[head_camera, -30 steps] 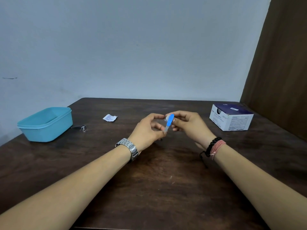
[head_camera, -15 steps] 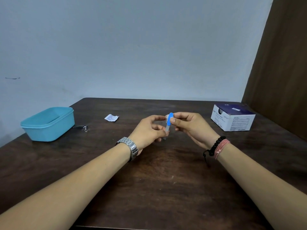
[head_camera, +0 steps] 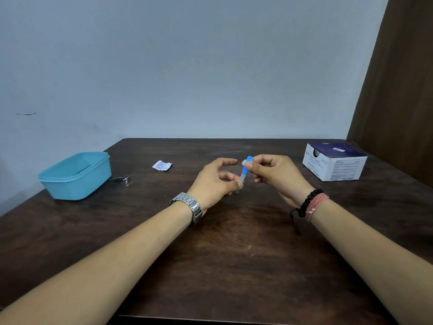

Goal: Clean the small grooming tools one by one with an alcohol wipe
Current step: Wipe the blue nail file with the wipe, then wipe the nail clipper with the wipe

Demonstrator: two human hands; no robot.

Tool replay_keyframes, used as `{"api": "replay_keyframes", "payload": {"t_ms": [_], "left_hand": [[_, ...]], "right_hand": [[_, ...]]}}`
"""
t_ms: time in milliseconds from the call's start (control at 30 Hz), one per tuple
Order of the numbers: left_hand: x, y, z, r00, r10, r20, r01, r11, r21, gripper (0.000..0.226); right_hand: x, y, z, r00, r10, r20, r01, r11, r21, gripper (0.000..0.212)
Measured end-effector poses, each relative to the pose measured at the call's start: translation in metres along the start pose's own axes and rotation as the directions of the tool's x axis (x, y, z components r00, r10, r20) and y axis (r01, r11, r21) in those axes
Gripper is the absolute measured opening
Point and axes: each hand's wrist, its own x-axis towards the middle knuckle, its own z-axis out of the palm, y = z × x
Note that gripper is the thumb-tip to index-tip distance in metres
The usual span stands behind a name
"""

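Both forearms reach in over the dark wood tabletop [head_camera: 234,266]; metal watch [head_camera: 189,206] on left wrist, black bead and pink thread bracelets [head_camera: 312,204] on right wrist. Hands meet above mid tabletop. Left hand [head_camera: 214,181]: fingers curled, thumb and fingertips pinching the lower, pale end of a small blue-handled tool [head_camera: 244,171], prob. a nail file. Right hand [head_camera: 274,173]: thumb and forefinger pinch the tool's blue upper end, other fingers curled; a bit of white shows at the fingertips, cannot tell if it's the wipe. Tool is held near upright, off the surface. Farther back, L to R: turquoise plastic tub [head_camera: 75,175], metal nail clipper [head_camera: 120,179] just beside it, torn white sachet [head_camera: 161,165], and a white-and-purple carton [head_camera: 334,164] far right.
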Motion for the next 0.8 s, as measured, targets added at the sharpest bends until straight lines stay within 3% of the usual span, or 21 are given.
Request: {"api": "replay_keyframes", "payload": {"t_ms": [133,300,433,633,733,800], "left_hand": [[0.001,-0.001,0.0,0.997,0.019,-0.074,-0.024,0.998,-0.066,0.055],[0.002,-0.002,-0.001,0.999,0.027,-0.042,-0.026,0.999,0.043,0.055],[0.004,0.001,-0.008,0.995,0.034,-0.09,-0.029,0.998,0.055,0.053],[0.009,0.019,-0.052,0.949,0.17,-0.265,-0.054,0.917,0.395,0.031],[0.009,0.032,-0.098,0.921,0.149,-0.361,0.009,0.916,0.4,0.022],[0.001,0.037,-0.14,0.892,0.158,-0.423,0.082,0.864,0.497,0.02]], "right_hand": [[-0.002,0.0,0.003,1.0,0.012,0.028,-0.012,0.999,-0.031,0.015],[-0.002,-0.001,0.003,0.999,0.012,-0.04,-0.012,1.0,0.007,0.003],[-0.005,0.001,0.007,0.998,0.065,0.018,-0.065,0.998,0.023,0.006],[-0.007,-0.004,0.01,0.987,0.149,0.055,-0.155,0.979,0.131,0.014],[-0.006,-0.005,0.008,0.98,0.183,0.075,-0.195,0.96,0.201,0.014],[-0.004,-0.002,0.007,0.977,0.187,0.098,-0.204,0.956,0.211,0.012]]}}
